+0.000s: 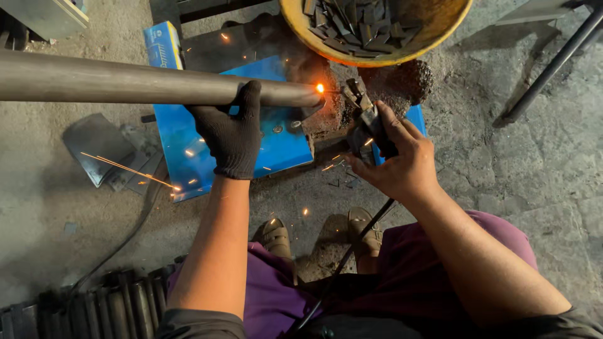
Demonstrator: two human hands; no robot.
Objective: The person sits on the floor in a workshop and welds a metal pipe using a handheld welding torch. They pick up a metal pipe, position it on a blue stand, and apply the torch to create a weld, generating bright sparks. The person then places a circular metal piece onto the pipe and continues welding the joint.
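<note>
Floor (534,163) is rough grey concrete, w/ a flat blue metal sheet (282,138) lying on it. Above the sheet runs a long grey metal pipe (125,81), coming in from the left side & ending near the middle.

At the top sits a big round yellow bowl (377,59) full of small dark metal bits (358,22). Just below it is a dark crumbly lump (411,78).

L hand (232,135) wears a black knit glove. Its fingers are wrapped over the pipe near the end, closed tight round it, holding it off the sheet.

R hand (399,160) is bare. It is squeezed round a dark welding holder (367,125), w/ a thin black cable (352,251) running back between the person's sandalled feet (276,235). Holder's tip points at the pipe end.

Right at that end is a bright orange glow (320,88). Little sparks fly down & left over the sheet.

Looks like the weld on the pipe end is going on right now, prob. early or mid way; can't tell how much is joined.

Any move from here calls for the pipe held very steady, the tip close to the glow, & the bare hand kept away from the sparks.
</note>
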